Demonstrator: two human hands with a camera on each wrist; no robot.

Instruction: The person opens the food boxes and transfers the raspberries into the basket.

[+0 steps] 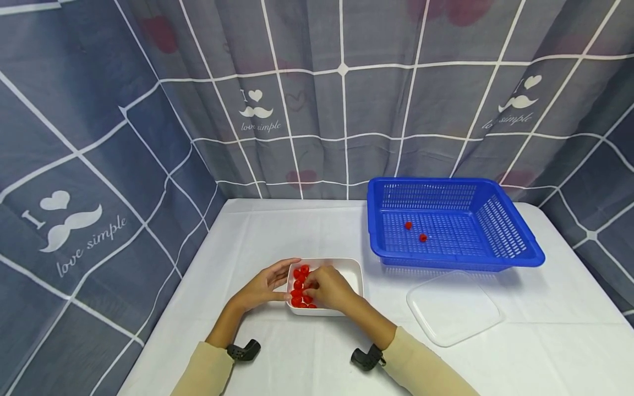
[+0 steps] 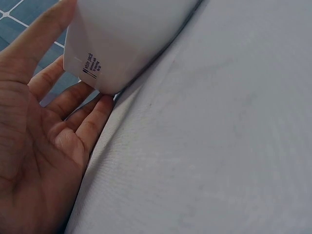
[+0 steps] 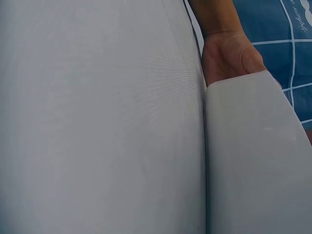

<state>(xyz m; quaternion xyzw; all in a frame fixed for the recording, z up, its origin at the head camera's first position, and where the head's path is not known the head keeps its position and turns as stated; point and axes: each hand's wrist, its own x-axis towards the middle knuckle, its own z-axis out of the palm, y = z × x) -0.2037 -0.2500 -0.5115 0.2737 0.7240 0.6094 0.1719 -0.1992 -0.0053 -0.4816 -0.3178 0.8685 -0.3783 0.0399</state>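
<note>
A white rectangular container (image 1: 353, 275) holds several small red round pieces (image 1: 296, 293) grouped at its left end. My left hand (image 1: 262, 286) grips that end, thumb at the near corner and fingers toward the far corner. The left wrist view shows the thumb over the container's rim and the fingertips along its printed side wall (image 2: 112, 58). Inside the container, my right hand (image 1: 331, 287) reaches down with curled fingers and pinches a red piece among the others. Its fingertips are partly hidden. The right wrist view shows mostly the container's outer wall (image 3: 253, 146).
At the back right stands a blue plastic basket (image 1: 455, 258) with two red pieces (image 1: 423, 237) inside. A clear flat lid (image 1: 453, 308) lies in front of it on the white-covered table (image 1: 297, 357). Grey-blue checked curtains (image 1: 317, 110) hang behind and at both sides.
</note>
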